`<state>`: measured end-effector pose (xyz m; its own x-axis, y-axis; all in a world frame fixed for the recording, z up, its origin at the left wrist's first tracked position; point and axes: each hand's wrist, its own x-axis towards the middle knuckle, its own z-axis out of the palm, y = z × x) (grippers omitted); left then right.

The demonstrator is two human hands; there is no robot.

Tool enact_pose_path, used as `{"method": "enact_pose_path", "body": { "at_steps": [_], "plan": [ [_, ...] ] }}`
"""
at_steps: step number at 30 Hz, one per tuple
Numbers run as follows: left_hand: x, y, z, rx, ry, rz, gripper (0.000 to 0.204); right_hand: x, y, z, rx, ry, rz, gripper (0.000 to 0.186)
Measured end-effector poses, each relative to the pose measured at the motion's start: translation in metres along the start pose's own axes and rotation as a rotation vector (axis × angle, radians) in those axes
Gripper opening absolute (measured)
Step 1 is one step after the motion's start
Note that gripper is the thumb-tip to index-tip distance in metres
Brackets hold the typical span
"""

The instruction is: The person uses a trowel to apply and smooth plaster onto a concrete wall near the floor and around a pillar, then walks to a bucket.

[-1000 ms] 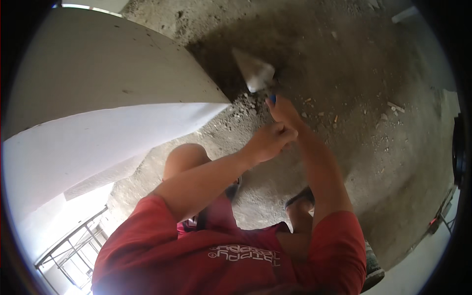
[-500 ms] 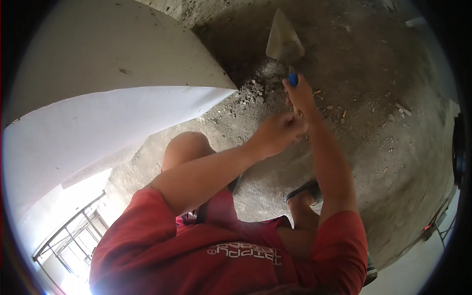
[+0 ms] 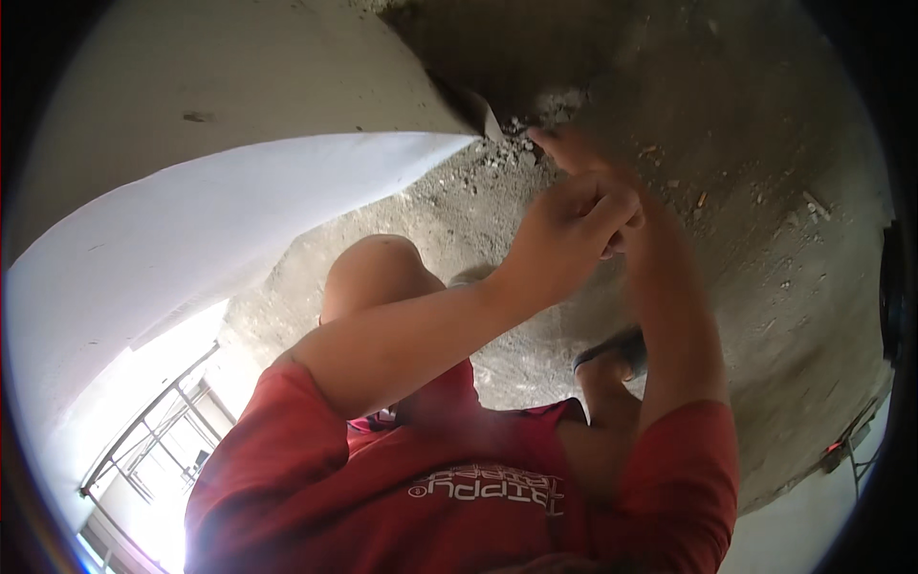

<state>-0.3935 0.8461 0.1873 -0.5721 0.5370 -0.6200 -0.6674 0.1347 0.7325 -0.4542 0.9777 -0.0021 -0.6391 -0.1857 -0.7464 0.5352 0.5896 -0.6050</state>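
Grey trowel (image 3: 491, 122) stands at the corner of the wall (image 3: 239, 86), its blade tilted nearly edge-on to the camera, just beside the pale edge. Whether the blade touches the wall cannot be told. Right hand (image 3: 574, 151) is closed about the trowel's handle, which is mostly hidden by the fingers; the hand is slightly blurred. Loose rubble (image 3: 512, 161) lies around the blade and along the foot of the corner, just left of the right hand.

Left hand (image 3: 583, 215) is curled into a loose fist, in front of the right forearm (image 3: 669, 287) as seen from the head camera; contact between the two is unclear. Inside of the fist is hidden.

Floor (image 3: 765, 373) is rough and grey, in deep shadow near the trowel. To the right of the hands lie an orange bit (image 3: 703, 199) and, further off, a pale strip (image 3: 816, 205).

Bent left knee (image 3: 373, 273) shows between the wall and the left forearm (image 3: 411, 340). Shirt (image 3: 382, 512) is red with white print.
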Motion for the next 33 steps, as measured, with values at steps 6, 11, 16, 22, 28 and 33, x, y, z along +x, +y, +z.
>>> {"method": "enact_pose_path", "body": {
  "at_steps": [6, 11, 16, 22, 28, 33],
  "plan": [
    [0.005, 0.000, 0.017, -0.047, -0.008, -0.138, 0.034, 0.022, 0.029, 0.017, -0.152, 0.327, -0.173, 0.077],
    [0.011, -0.005, 0.027, -0.027, -0.011, -0.155, 0.033, 0.025, 0.020, 0.044, -0.142, 0.254, -0.005, 0.071],
    [0.017, -0.004, 0.018, -0.001, 0.021, -0.153, 0.032, 0.001, 0.021, 0.029, -0.120, 0.305, 0.057, 0.066],
    [0.014, 0.003, 0.005, -0.065, -0.012, -0.101, 0.032, -0.061, 0.076, -0.049, -0.249, 0.401, 0.342, 0.066],
    [0.002, -0.015, 0.000, 0.148, -0.058, -0.005, 0.033, -0.082, 0.102, 0.012, -0.074, 0.460, 0.188, 0.056],
    [0.007, -0.024, 0.015, 0.093, -0.011, 0.037, 0.028, -0.095, 0.056, 0.116, 0.160, 0.224, -0.035, 0.059]
  ]
}}
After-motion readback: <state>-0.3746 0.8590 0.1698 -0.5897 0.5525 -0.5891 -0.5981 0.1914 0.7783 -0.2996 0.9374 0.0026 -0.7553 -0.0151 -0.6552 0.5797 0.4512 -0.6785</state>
